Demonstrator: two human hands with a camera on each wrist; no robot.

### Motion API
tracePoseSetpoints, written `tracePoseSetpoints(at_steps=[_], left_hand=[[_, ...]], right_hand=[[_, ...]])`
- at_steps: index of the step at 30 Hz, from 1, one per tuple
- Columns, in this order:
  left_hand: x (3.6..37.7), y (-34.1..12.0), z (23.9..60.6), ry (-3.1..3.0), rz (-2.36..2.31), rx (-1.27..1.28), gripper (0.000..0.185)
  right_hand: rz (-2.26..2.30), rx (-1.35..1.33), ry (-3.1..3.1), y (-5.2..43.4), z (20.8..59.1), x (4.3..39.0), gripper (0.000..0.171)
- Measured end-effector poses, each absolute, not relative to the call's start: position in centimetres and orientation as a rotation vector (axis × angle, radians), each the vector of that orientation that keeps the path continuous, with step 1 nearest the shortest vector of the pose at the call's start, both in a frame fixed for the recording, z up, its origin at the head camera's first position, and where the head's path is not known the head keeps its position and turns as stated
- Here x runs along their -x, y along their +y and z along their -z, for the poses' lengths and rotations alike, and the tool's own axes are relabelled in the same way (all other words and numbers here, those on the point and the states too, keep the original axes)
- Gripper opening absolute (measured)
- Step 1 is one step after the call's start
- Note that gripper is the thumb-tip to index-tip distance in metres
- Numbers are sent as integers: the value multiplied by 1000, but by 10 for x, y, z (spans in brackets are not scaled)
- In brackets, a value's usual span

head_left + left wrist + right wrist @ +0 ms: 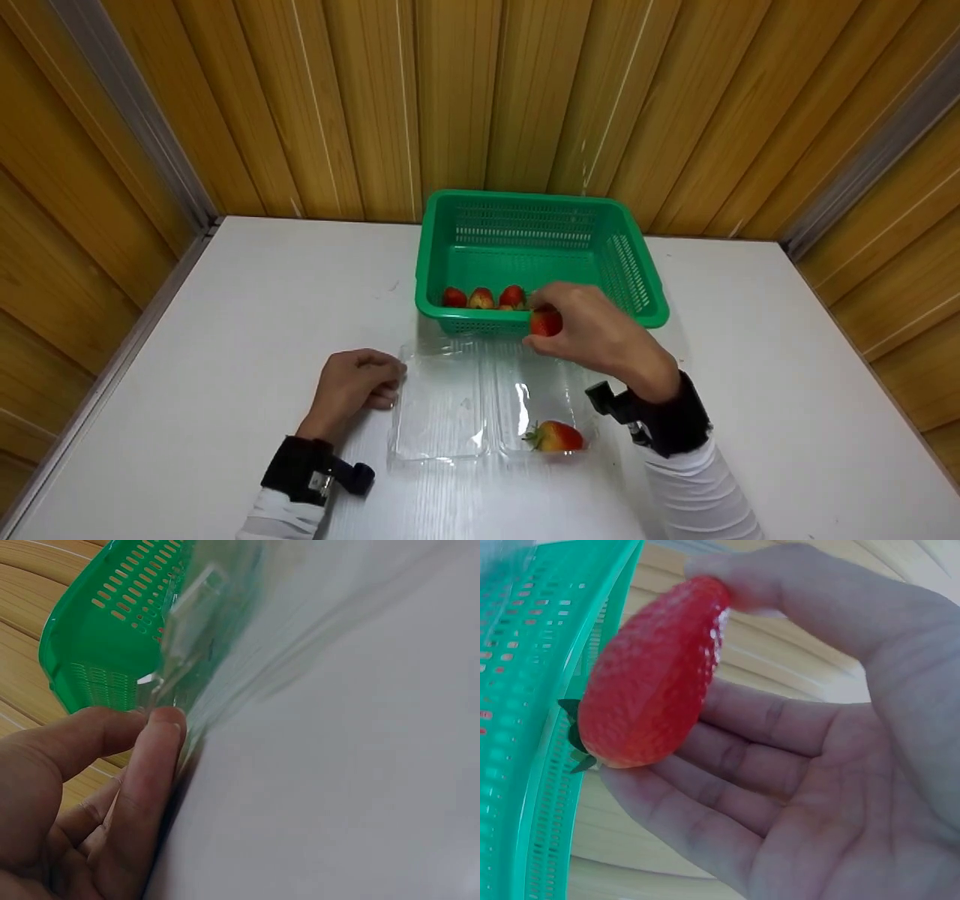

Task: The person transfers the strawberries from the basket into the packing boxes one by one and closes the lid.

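Red strawberry (546,322) pinched in our right hand (592,330), held over the near rim of the green basket (637,247).

Thumb and fingertips clamp the berry at its ends, leaf end toward the basket wall, long axis roughly across the palm; the clear clamshell (442,409) lies just below and toward us, another strawberry (556,436) already in its right half; our left hand (352,386) pinches the clamshell's left edge on the white tabletop (225,337); three more berries (481,298) sit in the basket.
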State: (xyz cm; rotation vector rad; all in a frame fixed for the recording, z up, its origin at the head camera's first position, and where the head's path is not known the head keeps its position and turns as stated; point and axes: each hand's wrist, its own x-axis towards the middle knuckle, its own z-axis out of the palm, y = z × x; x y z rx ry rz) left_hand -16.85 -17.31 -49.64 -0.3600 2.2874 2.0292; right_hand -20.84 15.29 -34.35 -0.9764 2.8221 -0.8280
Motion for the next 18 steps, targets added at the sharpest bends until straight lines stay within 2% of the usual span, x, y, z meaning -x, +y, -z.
tracePoseSetpoints(at_steps=[18], left_hand=[[169,-173,498,2252,-2068,338,13]], right_hand=[[702,1060,2729,145,350,193,36]])
